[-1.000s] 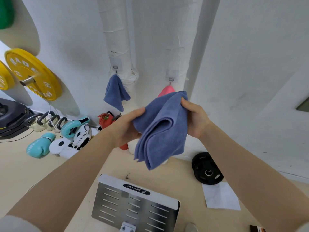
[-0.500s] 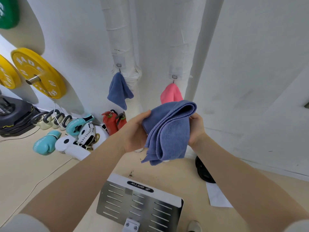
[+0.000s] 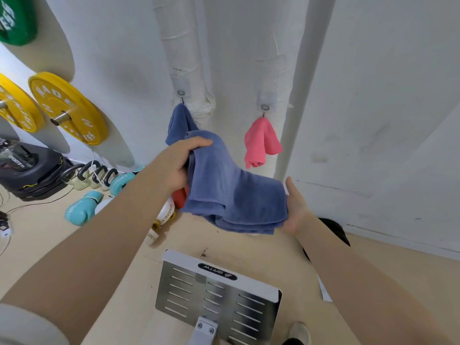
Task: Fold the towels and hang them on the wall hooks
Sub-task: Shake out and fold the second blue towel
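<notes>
A folded blue towel (image 3: pixel 234 192) hangs between my hands in the middle of the view. My left hand (image 3: pixel 178 163) grips its upper left corner. My right hand (image 3: pixel 295 210) lies flat and palm-up under its lower right end, fingers hidden behind the cloth. On the white wrapped pipes behind, another blue towel (image 3: pixel 178 120) hangs from the left hook (image 3: pixel 181 92); a pink towel (image 3: pixel 261 143) hangs from the right hook (image 3: pixel 264 107).
Yellow weight plates (image 3: pixel 67 108) are mounted on the left wall above a stack of black plates (image 3: pixel 27 168). Teal boxing gloves (image 3: pixel 82 210), kettlebells and a red item lie on the floor. A slotted metal plate (image 3: pixel 216 297) sits below my hands; a black disc (image 3: pixel 333 230) lies at the right.
The towel has dropped from upright to lying nearly flat. My left hand rose to the top corner and my right hand moved down under the far end.
</notes>
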Motion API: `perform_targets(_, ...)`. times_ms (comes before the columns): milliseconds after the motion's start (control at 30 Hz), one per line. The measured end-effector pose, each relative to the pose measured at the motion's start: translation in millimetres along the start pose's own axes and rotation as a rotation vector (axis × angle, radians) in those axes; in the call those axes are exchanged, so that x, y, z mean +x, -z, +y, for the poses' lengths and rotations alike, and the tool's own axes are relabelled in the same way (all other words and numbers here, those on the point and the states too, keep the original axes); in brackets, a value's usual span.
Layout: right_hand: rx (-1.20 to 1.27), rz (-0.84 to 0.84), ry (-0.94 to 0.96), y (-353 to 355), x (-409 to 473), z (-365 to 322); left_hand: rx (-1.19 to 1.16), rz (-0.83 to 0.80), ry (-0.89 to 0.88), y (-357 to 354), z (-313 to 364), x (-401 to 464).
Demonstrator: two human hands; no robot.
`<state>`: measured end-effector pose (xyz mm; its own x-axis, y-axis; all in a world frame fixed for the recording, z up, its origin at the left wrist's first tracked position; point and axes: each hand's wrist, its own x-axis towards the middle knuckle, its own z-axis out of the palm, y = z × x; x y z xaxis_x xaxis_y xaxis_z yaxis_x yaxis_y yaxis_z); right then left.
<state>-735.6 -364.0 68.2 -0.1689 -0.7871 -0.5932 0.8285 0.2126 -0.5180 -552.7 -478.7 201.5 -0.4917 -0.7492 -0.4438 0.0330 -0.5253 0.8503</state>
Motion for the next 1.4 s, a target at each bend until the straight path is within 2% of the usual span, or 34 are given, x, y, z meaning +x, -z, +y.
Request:
perform_targets(67, -0.091, 0.132, 0.060, -2.7, 1.6, -7.7, 0.073, 0.009, 0.017, 10.6, -0.8, 0.4)
perform_targets(167, -0.226, 0.230, 0.149, 0.0, 3.8, -17.2, 0.101, 0.061, 0.035, 24.7, -4.8, 3.1)
perform_targets(200, -0.240, 0.228, 0.175, 4.3, 5.1, -19.2, 0.095, 0.083, 0.028, 29.7, -7.9, 5.3)
perform_targets(333, -0.339, 0.040, 0.299, 14.4, 3.3, -30.1, 0.106, 0.110, -0.023, 48.1, -21.1, 16.3)
perform_targets(433, -0.457, 0.040, 0.292, 16.7, 1.4, -33.0, 0.247, 0.232, -0.104, 56.7, -28.8, 24.8)
perform_targets(500, -0.438, 0.039, 0.272, 9.9, -1.0, -32.1, 0.310, 0.278, -0.180, 50.5, -36.9, 27.9)
perform_targets(600, -0.392, -0.065, 0.303, -16.6, -12.1, -24.8, 0.278, 0.251, -0.249, 26.8, -47.0, 30.5)
perform_targets(700, -0.511, -0.251, 0.392, -52.9, -27.3, -16.8, 0.177, 0.201, -0.262, -2.4, -43.5, 29.5)
perform_targets(867, -0.881, -0.235, 0.557, -98.2, -47.7, -14.9, 0.018, -0.062, -0.224, -36.5, -41.7, 17.2)
perform_targets(933, -0.915, -0.297, 0.537, -105.6, -56.7, -14.9, -0.003, -0.121, -0.170, -34.8, -42.4, 15.7)
perform_targets(1033, -0.940, -0.479, 0.436, -106.0, -70.2, -21.8, 0.071, -0.136, -0.267, -27.0, -40.2, 15.2)
perform_targets(1067, -0.947, -0.493, 0.421, -106.7, -75.6, -27.7, 0.116, -0.142, -0.302, -25.6, -37.5, 14.7)
perform_targets(1133, -0.930, -0.397, 0.534, -106.1, -84.3, -41.1, 0.136, -0.200, -0.334, -23.4, -31.1, 14.9)
perform_targets(1233, -1.063, 0.009, 1.075, -98.4, -89.3, -71.3, 0.128, -0.155, -0.345, -28.9, -11.2, 14.4)
perform_targets(1267, -1.134, 0.066, 1.167, -96.3, -91.4, -81.6, 0.128, -0.145, -0.360, -31.4, -5.0, 14.5)
perform_targets(1300, -1.210, 0.055, 1.160, -95.4, -94.3, -90.7, 0.114, -0.166, -0.379, -34.7, 0.9, 14.9)
perform_targets(1400, -1.350, -0.074, 0.881, -98.5, -99.4, -114.4, 0.013, -0.182, -0.452, -52.2, 21.8, 14.3)
